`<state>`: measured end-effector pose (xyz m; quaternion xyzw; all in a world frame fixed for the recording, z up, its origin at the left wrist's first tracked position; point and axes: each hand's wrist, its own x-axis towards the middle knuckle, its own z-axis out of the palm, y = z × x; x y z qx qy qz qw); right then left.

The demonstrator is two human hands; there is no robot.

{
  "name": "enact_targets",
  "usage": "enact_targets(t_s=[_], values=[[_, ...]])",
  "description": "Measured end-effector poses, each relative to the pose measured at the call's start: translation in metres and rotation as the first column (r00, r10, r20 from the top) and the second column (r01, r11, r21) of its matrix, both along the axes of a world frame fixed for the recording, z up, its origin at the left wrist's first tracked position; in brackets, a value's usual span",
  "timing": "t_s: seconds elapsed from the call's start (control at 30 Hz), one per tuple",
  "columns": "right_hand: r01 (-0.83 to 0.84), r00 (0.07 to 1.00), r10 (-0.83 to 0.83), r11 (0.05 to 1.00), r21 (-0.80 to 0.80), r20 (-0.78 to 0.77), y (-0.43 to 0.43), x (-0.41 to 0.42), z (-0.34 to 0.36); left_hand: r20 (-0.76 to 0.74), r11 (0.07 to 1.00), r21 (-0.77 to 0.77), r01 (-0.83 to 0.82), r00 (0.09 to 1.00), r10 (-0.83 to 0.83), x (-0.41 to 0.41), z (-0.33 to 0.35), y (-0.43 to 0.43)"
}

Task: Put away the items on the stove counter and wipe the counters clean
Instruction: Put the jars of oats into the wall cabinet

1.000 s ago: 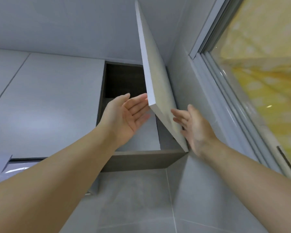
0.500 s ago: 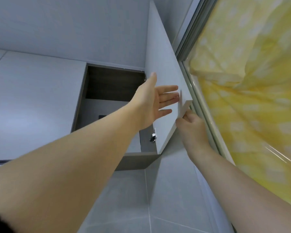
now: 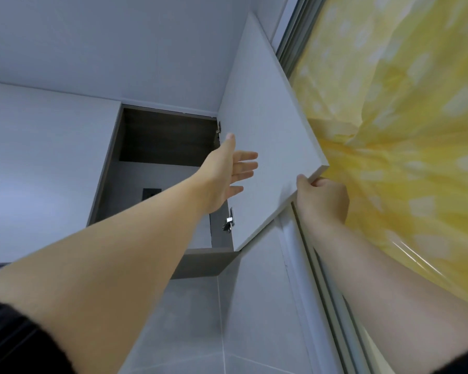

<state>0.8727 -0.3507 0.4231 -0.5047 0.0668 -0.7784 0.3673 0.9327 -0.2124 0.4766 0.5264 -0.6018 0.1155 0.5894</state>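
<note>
I look up at a white upper cabinet whose door point(image 3: 268, 147) is swung wide open to the right. My right hand point(image 3: 322, 197) grips the door's lower outer corner, fingers curled round its edge. Raised in front of the door's inner face is my left hand point(image 3: 229, 174), fingers straight and spread, holding nothing; whether it touches the door I cannot tell. The cabinet interior point(image 3: 157, 147) has dark brown walls and a pale back panel, and no items show inside. No stove counter or counter items are in view.
A window frame point(image 3: 305, 255) runs up the right side, covered by a yellow patterned curtain point(image 3: 405, 130) that the open door nearly touches. Closed white cabinet fronts point(image 3: 43, 157) lie to the left. Grey wall tiles point(image 3: 227, 319) sit below the cabinet.
The door has swung further open to the right, toward the curtain. My right hand moved with its corner and now grips it. My left hand followed along the door's inner face.
</note>
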Motion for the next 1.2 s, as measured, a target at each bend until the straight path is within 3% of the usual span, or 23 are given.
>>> enact_targets(t_s=[0.27,0.47,0.63,0.73,1.0,1.2], values=[[-0.084,0.996,0.085,0.995,0.046,-0.034,0.001,0.000,0.002,-0.048,1.000,-0.008,0.014,0.999,-0.014,0.007,-0.009,-0.021],[-0.382,0.920,0.390,0.912,0.150,-0.030,0.018,0.018,-0.023,-0.100,1.000,-0.009,-0.026,0.995,0.025,0.032,-0.026,-0.014],[-0.416,0.890,0.421,0.907,0.068,-0.175,0.052,0.069,-0.043,-0.153,0.989,0.015,-0.144,0.978,0.145,0.081,-0.064,0.033],[-0.433,0.868,0.418,0.901,0.001,-0.269,0.085,0.113,-0.066,-0.257,0.971,0.038,-0.237,0.936,0.238,0.118,-0.101,0.076],[-0.587,0.654,0.494,0.809,0.028,-0.572,0.207,0.255,-0.182,-0.482,0.880,0.185,-0.437,0.740,0.469,0.216,-0.234,0.214],[-0.647,0.436,0.483,0.754,0.109,-0.759,0.305,0.347,-0.287,-0.628,0.839,0.298,-0.455,0.568,0.531,0.298,-0.349,0.325]])
